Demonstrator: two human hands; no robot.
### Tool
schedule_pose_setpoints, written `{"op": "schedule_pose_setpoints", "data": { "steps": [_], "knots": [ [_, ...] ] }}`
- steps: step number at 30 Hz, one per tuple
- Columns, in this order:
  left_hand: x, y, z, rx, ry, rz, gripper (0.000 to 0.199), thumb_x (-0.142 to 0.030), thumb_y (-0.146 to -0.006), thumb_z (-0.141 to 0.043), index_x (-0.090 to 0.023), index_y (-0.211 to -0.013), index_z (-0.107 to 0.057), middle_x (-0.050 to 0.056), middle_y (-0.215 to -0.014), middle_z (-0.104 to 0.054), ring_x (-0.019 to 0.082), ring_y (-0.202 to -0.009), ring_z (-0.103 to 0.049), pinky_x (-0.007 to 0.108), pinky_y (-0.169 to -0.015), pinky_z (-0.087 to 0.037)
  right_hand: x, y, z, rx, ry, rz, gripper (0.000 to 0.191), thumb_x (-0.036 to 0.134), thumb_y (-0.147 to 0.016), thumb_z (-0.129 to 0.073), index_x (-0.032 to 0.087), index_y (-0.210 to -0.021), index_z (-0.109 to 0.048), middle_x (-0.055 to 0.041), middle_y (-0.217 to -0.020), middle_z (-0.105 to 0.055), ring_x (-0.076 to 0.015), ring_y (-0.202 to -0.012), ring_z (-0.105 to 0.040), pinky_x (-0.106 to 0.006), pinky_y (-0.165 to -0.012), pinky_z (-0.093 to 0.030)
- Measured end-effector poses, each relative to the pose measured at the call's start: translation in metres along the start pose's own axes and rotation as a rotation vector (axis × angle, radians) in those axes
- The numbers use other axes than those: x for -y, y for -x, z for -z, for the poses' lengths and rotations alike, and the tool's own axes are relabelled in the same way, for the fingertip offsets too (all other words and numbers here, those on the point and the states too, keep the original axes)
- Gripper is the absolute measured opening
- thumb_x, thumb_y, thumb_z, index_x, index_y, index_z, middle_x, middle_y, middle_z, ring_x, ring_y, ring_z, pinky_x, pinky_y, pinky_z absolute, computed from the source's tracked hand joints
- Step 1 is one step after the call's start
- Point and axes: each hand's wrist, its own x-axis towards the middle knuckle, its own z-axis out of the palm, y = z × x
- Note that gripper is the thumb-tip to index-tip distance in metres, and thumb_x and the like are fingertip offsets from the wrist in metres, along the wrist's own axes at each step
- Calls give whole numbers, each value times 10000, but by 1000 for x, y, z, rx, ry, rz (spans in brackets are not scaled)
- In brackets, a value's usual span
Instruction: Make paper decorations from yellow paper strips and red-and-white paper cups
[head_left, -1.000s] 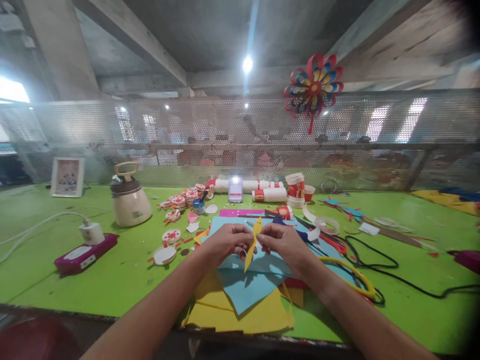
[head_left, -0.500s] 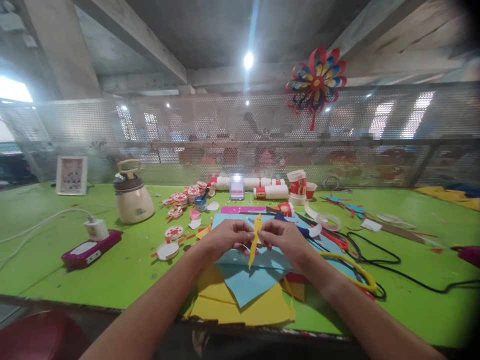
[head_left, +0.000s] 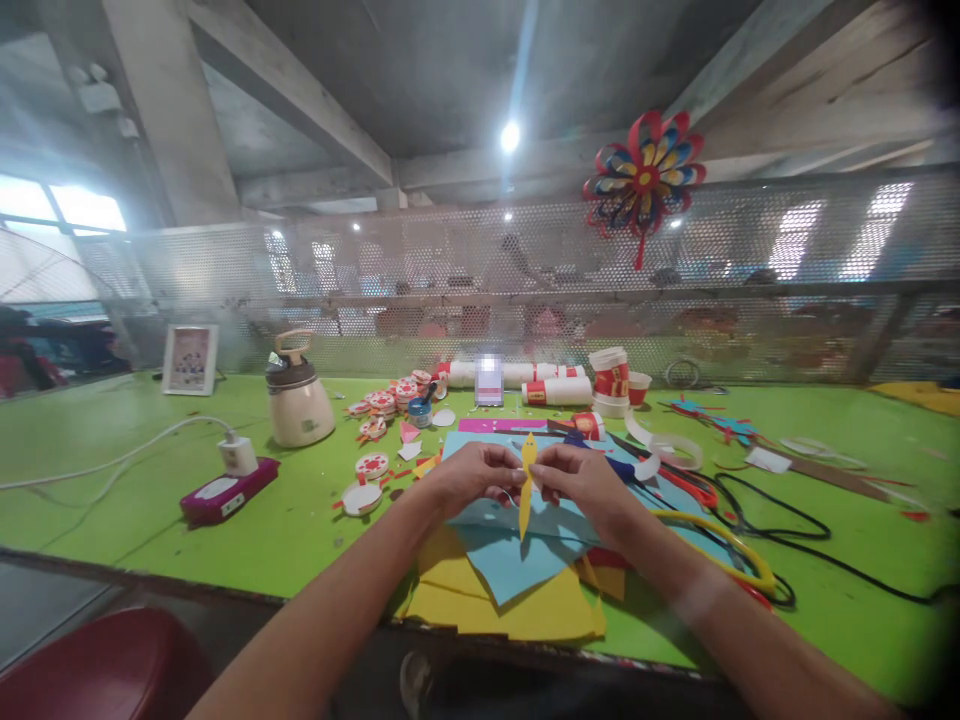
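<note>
Between my two hands stands a narrow yellow paper strip with pointed ends, held nearly upright. My left hand pinches its left edge with the fingertips. From the other side my right hand grips the same strip, fingers curled. Small dark marks show near the strip's top end. Both hands are above light blue paper sheets, which lie over yellow sheets at the table's front edge.
On the green table are a purple power strip, a beige kettle-like flask, round red-and-white paper pieces, a blue jar, paper cups, a tape roll and a yellow-handled tool with black cord. A maroon stool stands front left.
The view has turned slightly left, so everything sits further right. The yellow strip now faces me more broadly and stands straighter; both hands keep hold of it.
</note>
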Motion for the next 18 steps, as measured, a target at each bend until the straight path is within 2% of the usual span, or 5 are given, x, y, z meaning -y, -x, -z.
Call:
{"op": "schedule_pose_setpoints", "data": {
  "steps": [4, 8, 13, 18],
  "knots": [
    [1, 0, 1, 5, 8, 9, 296, -310, -566, -813, -116, -704, -637, 10, -612, -613, 105, -576, -564, 232, -562, -398, 1, 0, -1, -11, -1, -13, 226, 335, -642, -717, 143, -635, -597, 20, -520, -572, -92, -456, -479, -235, -462, -367],
    [1, -1, 5, -7, 36, -7, 274, -287, -588, -804, -119, -704, -622, -1, -637, -598, 87, -590, -553, 220, -584, -398, 2, -4, 5, -64, -14, -19, 304, 416, -620, -722, 135, -652, -611, 1, -552, -588, -96, -468, -501, -243, -474, -383],
    [-2, -2, 12, -46, 43, -35, 265, -270, -592, -801, -118, -684, -605, -13, -624, -565, 76, -578, -529, 211, -571, -391, 13, -10, 31, -213, -25, 20, 373, 496, -612, -697, 151, -711, -594, -1, -607, -587, -95, -502, -510, -248, -494, -403],
    [-5, -1, 14, -89, 21, -48, 251, -265, -597, -792, -121, -683, -606, -13, -622, -556, 78, -575, -518, 213, -566, -392, 22, -6, 64, -267, 115, 42, 337, 476, -644, -680, 153, -712, -613, -19, -623, -609, -113, -531, -533, -264, -520, -426]
  ]
}}
